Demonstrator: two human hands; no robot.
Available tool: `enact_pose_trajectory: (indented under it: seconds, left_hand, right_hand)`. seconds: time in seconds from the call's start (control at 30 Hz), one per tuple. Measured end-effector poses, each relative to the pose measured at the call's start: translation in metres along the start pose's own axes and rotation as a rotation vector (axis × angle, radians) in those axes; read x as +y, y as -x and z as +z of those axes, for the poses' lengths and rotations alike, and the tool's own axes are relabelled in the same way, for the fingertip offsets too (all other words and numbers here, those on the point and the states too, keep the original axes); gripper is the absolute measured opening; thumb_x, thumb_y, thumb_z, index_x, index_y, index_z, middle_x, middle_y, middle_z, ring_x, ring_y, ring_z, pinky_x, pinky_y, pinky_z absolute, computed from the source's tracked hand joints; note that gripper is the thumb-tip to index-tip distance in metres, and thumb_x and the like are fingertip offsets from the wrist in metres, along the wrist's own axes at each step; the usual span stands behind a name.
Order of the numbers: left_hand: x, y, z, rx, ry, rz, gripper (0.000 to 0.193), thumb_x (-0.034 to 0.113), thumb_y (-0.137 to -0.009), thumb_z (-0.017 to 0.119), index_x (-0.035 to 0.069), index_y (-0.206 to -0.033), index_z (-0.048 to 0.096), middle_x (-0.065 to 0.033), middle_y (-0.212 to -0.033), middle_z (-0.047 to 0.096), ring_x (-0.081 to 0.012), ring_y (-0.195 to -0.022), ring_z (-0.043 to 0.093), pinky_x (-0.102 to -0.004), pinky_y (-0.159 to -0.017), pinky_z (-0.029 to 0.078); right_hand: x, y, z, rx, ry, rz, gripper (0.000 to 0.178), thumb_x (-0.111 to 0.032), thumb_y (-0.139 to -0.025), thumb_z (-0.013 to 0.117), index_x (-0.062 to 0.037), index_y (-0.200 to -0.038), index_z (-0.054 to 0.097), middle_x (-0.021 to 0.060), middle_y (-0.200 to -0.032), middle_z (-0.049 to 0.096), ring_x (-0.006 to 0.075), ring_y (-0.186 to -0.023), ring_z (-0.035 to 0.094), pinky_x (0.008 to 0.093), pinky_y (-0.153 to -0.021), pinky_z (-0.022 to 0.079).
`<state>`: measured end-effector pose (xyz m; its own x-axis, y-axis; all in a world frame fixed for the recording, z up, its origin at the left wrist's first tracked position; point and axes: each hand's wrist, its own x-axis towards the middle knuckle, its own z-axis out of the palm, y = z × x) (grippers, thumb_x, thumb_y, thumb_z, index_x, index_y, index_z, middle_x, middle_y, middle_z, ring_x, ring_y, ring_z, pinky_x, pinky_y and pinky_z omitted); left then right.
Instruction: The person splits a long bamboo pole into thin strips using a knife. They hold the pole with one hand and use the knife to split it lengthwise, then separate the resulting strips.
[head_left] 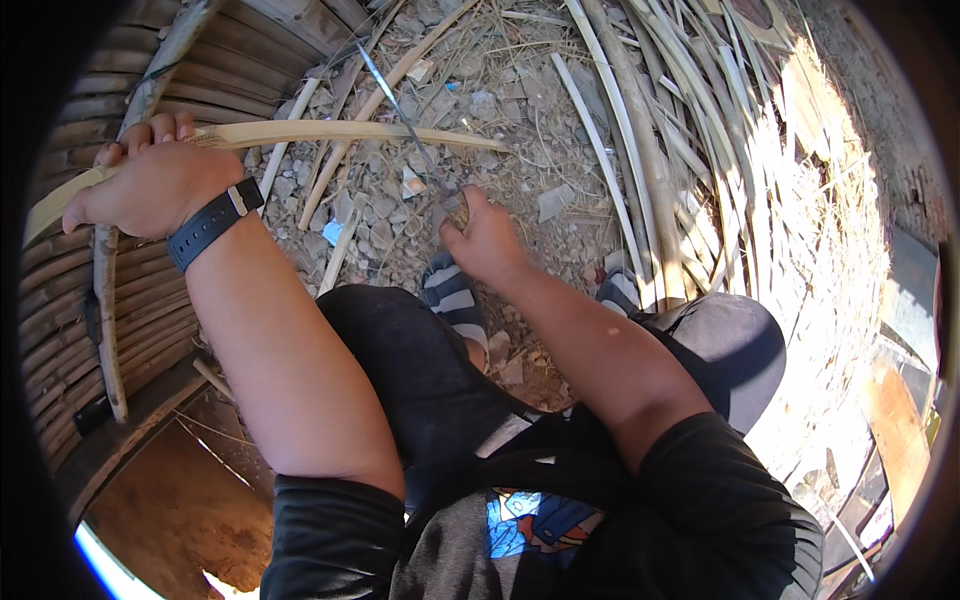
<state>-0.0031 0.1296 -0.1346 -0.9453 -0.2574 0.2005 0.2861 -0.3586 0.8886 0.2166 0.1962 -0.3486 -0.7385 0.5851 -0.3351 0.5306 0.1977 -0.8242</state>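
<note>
Bamboo strip (330,133): long and pale, running from the left edge toward upper centre of the frame.
Left hand (150,185): upper left, wrapped around the strip, a black wristband (213,224) on the wrist.
Right hand (487,240): centre, gripping a knife (405,120), blade pointing to the top of the frame and crossing the strip.
Ground: stony rubble (480,100), cut strips (640,120) piled upper right.

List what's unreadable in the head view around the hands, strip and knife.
- Knife handle: hidden inside the right hand; only the blade shows.
- Bamboo strip: its near end runs behind the left hand toward the dark fisheye rim.
- Left palm and grip: only the back of the hand and the fingertips show.
- Right-side pile of strips: washed out by sunlight.
</note>
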Motion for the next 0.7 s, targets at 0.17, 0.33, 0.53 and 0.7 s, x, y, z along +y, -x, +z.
enact_pose_trajectory:
  seconds: [0.17,0.33,0.53,0.7]
  left_hand:
    - [-0.002,-0.011,-0.006,0.012,0.013,-0.103,0.074,0.082,-0.088,0.015,0.016,-0.089,0.047,-0.0103,-0.089,0.050,-0.0271,-0.085,0.044,-0.0400,-0.074,0.038]
    - [-0.002,-0.016,-0.002,0.147,-0.028,-0.088,0.074,0.082,-0.088,0.016,0.015,-0.089,0.047,-0.0111,-0.089,0.053,-0.0276,-0.085,0.045,-0.0405,-0.077,0.040]
    - [-0.001,-0.007,-0.001,0.133,-0.016,-0.029,0.077,0.083,-0.088,0.016,0.013,-0.087,0.048,-0.0100,-0.086,0.055,-0.0281,-0.085,0.049,-0.0405,-0.082,0.042]
    - [0.003,-0.008,0.000,0.137,-0.021,-0.182,0.083,0.086,-0.086,0.017,0.008,-0.092,0.048,-0.0174,-0.113,0.055,-0.0350,-0.114,0.046,-0.0433,-0.110,0.029]
  right_hand:
    - [0.055,0.006,0.010,0.046,0.109,0.135,0.041,-0.019,-0.081,0.068,0.0026,-0.113,0.054,0.0283,-0.091,0.067,0.0457,-0.092,0.066,0.0503,-0.082,0.052]
    - [0.034,0.010,0.002,-0.008,0.086,0.210,0.046,-0.019,-0.081,0.067,0.0007,-0.121,0.054,0.0297,-0.095,0.067,0.0450,-0.094,0.066,0.0502,-0.084,0.053]
    - [-0.050,0.012,-0.004,-0.132,0.023,-0.140,0.046,-0.021,-0.082,0.068,0.0003,-0.121,0.054,0.0298,-0.097,0.067,0.0447,-0.094,0.066,0.0503,-0.084,0.052]
    - [0.074,0.004,0.006,0.026,0.106,0.236,0.044,-0.022,-0.082,0.068,0.0050,-0.115,0.053,0.0284,-0.096,0.067,0.0439,-0.091,0.067,0.0504,-0.084,0.052]
